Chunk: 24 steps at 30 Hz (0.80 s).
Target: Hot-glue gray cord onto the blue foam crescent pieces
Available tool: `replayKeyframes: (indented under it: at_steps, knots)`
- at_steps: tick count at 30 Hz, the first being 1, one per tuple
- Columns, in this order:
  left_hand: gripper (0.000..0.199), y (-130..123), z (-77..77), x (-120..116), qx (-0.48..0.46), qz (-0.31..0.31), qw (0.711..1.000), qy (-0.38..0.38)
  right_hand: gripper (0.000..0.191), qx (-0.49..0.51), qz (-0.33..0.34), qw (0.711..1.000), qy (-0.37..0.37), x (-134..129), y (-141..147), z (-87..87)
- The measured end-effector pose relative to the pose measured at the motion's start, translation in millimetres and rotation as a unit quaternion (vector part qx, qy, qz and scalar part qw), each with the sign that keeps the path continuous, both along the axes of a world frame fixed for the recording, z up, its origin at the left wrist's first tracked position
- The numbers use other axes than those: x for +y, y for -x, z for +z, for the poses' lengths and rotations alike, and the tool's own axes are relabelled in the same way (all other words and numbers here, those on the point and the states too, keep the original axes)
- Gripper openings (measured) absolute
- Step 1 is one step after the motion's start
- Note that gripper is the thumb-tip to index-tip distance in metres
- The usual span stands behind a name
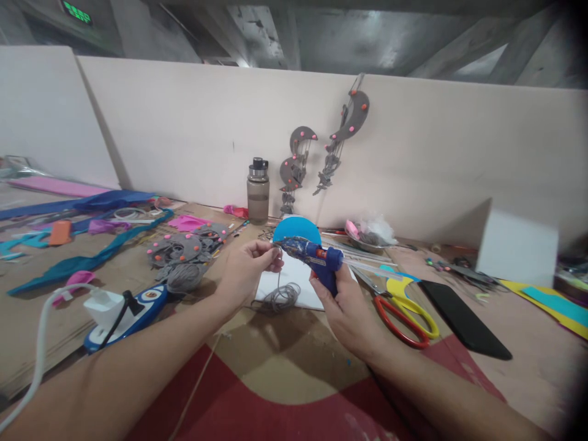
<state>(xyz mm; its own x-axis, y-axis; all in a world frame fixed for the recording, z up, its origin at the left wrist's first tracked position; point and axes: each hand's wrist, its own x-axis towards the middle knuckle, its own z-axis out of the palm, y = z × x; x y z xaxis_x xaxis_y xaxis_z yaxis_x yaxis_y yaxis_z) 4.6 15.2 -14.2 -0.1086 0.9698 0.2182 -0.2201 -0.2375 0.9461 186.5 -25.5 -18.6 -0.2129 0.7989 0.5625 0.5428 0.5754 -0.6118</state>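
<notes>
- The left hand [250, 264] had its fingers pinched together on the strand of grey cord [281, 298], whose loose coil lay below on a white sheet [312, 291].
- The right hand [342, 300] had its fingers wrapped round the grip of a blue glue gun [321, 260], which was held above the sheet, nozzle toward the left fingertips; a clear glue stick [367, 267] jutted from its back.
- The nozzle sat so near those fingertips that, if it was hot, a small slip of either hand could have burned them.
- Too hard a squeeze could have dripped glue onto the coil or sheet, and the loose loops could have snagged or tangled.
- The tabletop [528, 380] was crowded: red-and-yellow-handled scissors [408, 318] and a black phone [463, 318] lay to the right, a power strip [154, 300] and a ball of grey yarn [186, 278] to the left.
- A blue disc [297, 228] showed behind the gun, and a bottle [258, 196] stood before a pale partition [184, 122] hung with grey crescents [358, 116].
- Above it were bare grey beams and a green exit sign [77, 11].
</notes>
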Motion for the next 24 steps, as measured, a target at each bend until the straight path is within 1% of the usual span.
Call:
replayKeyframes:
  at_steps: [11, 24]
  knots:
    - [0.021, -0.5, 2.1, -1.5, 0.002, 0.016, 1.0, -0.004, 0.03, -0.012, -0.008, 1.0, -0.008, -0.5, -0.1, 1.1]
    - [0.02, 2.4, 1.5, -0.1, 0.012, 0.005, 1.0, -0.015, 0.032, -0.01, -0.02, 1.0, 0.002, -0.4, -1.6, -0.5]
